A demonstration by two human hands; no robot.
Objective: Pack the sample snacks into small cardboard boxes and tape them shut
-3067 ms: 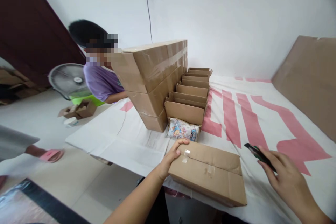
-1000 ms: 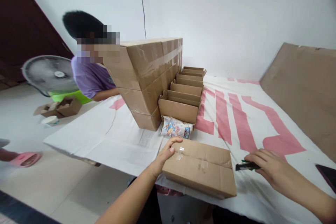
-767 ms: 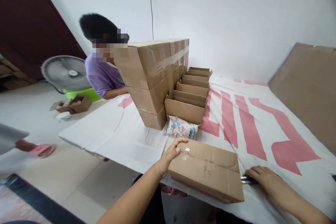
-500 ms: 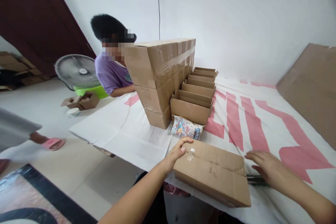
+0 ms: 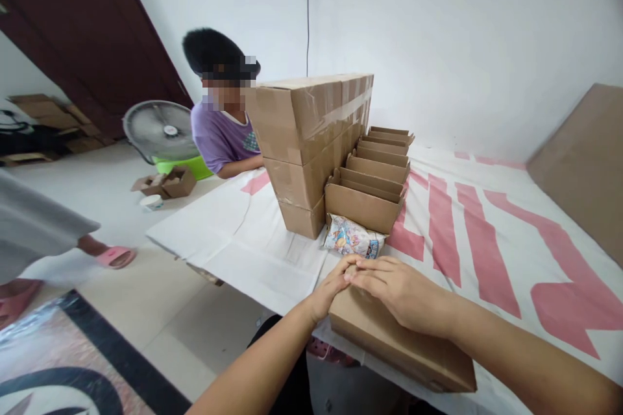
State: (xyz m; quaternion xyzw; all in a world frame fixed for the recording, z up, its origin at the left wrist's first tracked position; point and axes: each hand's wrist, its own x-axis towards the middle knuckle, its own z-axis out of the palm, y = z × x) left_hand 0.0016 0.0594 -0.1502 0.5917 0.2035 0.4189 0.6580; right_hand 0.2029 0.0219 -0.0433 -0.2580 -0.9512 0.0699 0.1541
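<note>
A closed cardboard box (image 5: pixel 389 343) lies flat at the table's near edge. My left hand (image 5: pixel 335 285) holds its far left end, with the fingers over the top edge. Across the top rests my right hand (image 5: pixel 406 292), fingers stretched out and palm down, the fingertips touching those of my left hand. The tape piece on the lid is hidden beneath my hands. Just beyond the box sits a white printed plastic packet (image 5: pixel 354 237), in front of a row of open cardboard boxes (image 5: pixel 363 207).
A tall stack of taped cartons (image 5: pixel 311 162) stands left of the open boxes. Behind it, a person in a purple shirt (image 5: pixel 224 136) leans at the table. A large cardboard sheet (image 5: pixel 584 168) leans at right. A fan (image 5: pixel 158 133) stands on the floor.
My right hand has moved left from beside the box onto its top, meeting my left hand. The dark object under my right hand is no longer visible. The view has shifted slightly.
</note>
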